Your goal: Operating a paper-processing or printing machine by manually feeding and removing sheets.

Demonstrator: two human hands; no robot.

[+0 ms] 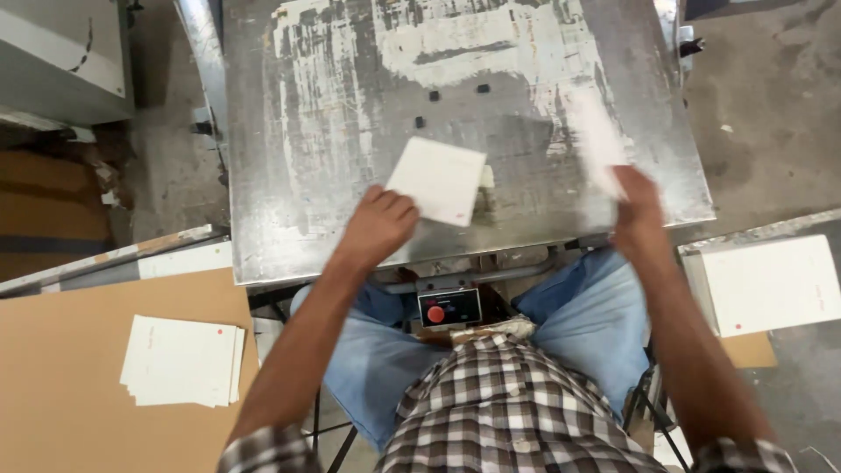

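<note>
My left hand [378, 225] grips a white square card [437, 180] by its near corner, holding it over the worn metal table [333, 131]. My right hand [637, 204] holds a second white card [598, 140] that is motion-blurred above the table's right side. Both cards sit near the front half of the plate. I sit at the table, my jeans and checked shirt showing below.
A stack of white cards [182, 361] lies on a brown board [61, 394] at the lower left. Another white stack [771, 285] rests at the right. A small control box with a red button [448, 308] hangs under the table's front edge. Concrete floor surrounds.
</note>
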